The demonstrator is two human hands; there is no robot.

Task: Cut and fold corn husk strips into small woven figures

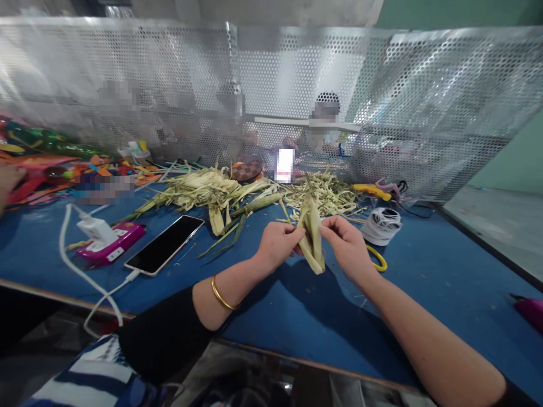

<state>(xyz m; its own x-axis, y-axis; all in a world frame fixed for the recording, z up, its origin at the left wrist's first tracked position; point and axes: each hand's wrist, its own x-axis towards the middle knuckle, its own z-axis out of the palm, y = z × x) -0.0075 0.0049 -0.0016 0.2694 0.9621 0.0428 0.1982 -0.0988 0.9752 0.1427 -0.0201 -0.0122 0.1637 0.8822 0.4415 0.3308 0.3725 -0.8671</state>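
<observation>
Between my two hands is a pale green-yellow corn husk (pixel 313 240), held upright above the blue table, its folded leaves parted down the middle. My left hand (pixel 280 243) pinches its left edge, with a gold bangle farther down that arm. On the opposite edge, my right hand (pixel 345 243) grips with thumb and forefinger. Behind the husk lies a heap of shredded husk strips (pixel 335 195). A larger pile of whole dried husks (pixel 203 189) spreads to the left, some long leaves trailing toward me.
A black phone (pixel 165 246) charges beside a magenta power strip (pixel 112 243) on the blue table (pixel 263 311). White cord spool (pixel 382 226), yellow ring handle (pixel 379 259) and yellow-handled tool (pixel 373 191) are right. A perforated metal screen (pixel 288 73) stands behind; another person's hand (pixel 11 183) is far left.
</observation>
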